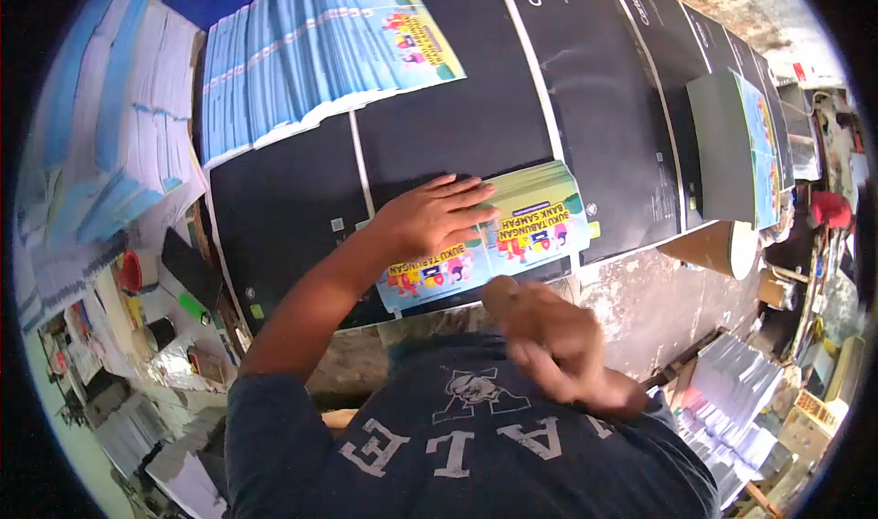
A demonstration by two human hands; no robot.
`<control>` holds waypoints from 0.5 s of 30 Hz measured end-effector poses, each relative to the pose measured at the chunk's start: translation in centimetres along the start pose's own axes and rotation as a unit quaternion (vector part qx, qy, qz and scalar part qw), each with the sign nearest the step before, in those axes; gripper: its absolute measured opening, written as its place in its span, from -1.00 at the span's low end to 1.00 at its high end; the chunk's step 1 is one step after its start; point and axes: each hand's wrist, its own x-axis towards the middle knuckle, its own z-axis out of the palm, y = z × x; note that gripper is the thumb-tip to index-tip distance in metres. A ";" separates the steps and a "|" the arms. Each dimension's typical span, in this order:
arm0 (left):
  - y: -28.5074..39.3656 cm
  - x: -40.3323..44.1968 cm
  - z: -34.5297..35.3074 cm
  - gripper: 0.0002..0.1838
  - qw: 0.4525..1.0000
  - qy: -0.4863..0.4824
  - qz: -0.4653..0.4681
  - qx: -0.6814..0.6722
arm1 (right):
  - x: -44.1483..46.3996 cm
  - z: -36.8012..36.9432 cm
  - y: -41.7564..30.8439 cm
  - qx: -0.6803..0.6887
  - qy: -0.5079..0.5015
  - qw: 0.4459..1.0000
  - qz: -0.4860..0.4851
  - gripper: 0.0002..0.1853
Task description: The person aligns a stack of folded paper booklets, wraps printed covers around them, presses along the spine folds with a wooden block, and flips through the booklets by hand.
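Observation:
Flat on a short fanned stack of printed covers (pixel 540 215), near the table's front edge, rests my left hand (pixel 439 215), fingers spread. The covers show yellow, green and light blue with coloured lettering. My right hand (pixel 553 341) is raised in front of my chest, just off the table edge, and is blurred by motion. Its fingers look curled, and whether anything is in them cannot be made out. A long row of overlapping blue booklets (pixel 311 57) lies at the table's back left.
Black sheets marked Carta cover the table (pixel 604 107). A grey board with more covers (pixel 732 149) lies at the right. Tall paper piles (pixel 119 107) stand at the far left. Paper stacks (pixel 732 382) sit low on the right, near a cardboard roll (pixel 741 249).

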 end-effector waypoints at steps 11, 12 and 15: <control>1.8 2.6 -3.8 -0.29 0.974 -0.213 -0.065 0.033 | -2.2 -0.3 8.8 0.198 0.079 0.977 0.000 -0.78; 2.0 2.8 -3.8 -0.25 0.971 -0.225 -0.072 0.045 | -2.2 -0.2 8.7 0.218 0.080 0.972 -0.032 -0.76; 2.7 3.2 -4.0 -0.27 0.967 -0.231 -0.093 0.050 | -3.2 -1.3 8.9 0.140 0.037 0.989 -0.013 -0.69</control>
